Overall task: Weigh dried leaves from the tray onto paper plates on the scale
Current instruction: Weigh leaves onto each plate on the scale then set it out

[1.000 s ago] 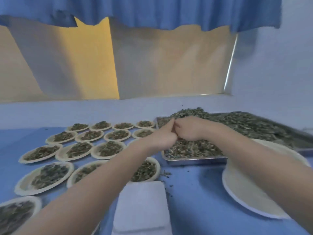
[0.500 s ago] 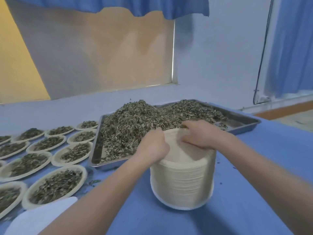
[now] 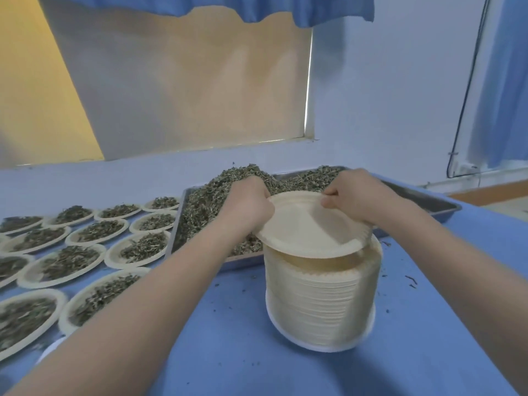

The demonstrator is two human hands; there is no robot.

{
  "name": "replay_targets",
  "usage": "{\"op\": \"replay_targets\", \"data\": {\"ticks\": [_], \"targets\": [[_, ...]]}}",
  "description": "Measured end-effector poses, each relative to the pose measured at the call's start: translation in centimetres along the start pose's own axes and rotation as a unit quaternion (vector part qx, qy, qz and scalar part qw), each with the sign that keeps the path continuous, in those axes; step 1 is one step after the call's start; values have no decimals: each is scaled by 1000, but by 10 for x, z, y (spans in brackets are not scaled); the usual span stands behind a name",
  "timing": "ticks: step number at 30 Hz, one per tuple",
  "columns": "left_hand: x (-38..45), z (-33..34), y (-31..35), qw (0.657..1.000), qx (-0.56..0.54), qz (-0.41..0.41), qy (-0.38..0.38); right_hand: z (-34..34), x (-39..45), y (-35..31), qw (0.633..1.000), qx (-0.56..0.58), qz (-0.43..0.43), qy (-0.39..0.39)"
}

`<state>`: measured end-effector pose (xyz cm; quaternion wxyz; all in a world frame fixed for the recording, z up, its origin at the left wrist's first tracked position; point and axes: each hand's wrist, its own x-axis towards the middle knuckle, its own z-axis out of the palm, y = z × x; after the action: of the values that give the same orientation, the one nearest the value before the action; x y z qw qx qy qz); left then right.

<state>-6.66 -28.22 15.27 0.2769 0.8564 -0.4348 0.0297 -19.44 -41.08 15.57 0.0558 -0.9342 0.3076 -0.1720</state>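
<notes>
Paper plate [image 3: 308, 227] tilted above stack [image 3: 321, 295] | left hand [image 3: 248, 204] fingers pinch rim | right hand [image 3: 357, 195] fingers pinch rim

Herb-portioning workroom: leaf-heaped steel tray [image 3: 445, 205], rows of filled plates [image 3: 85, 232].

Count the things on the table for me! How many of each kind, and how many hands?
Plates with leaves: 12 in view (the left edge cuts some off)
Empty plate held up: 1
Stack of empty plates: 1
Tray of leaves: 1
Hands: 2, left hand and right hand, both pinching the empty plate
Total: 17
</notes>
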Motion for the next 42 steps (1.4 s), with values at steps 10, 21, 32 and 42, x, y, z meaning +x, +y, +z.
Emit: {"op": "replay_targets", "data": {"ticks": [10, 21, 32, 42], "targets": [[-76, -94, -120, 988, -41, -131, 74, 34, 1, -155, 991, 54, -117, -30], [-173, -73, -270, 937, -84, -312, 134, 160, -33, -271, 968, 58, -195, -146], [-175, -45, -289, 912, -200, -299, 196, 197, -24, -253, 966, 188, -146, -102], [-218, -32, -284, 779, -419, -109, 453, 209, -36, -234, 835, 540, -23, -104]]}}
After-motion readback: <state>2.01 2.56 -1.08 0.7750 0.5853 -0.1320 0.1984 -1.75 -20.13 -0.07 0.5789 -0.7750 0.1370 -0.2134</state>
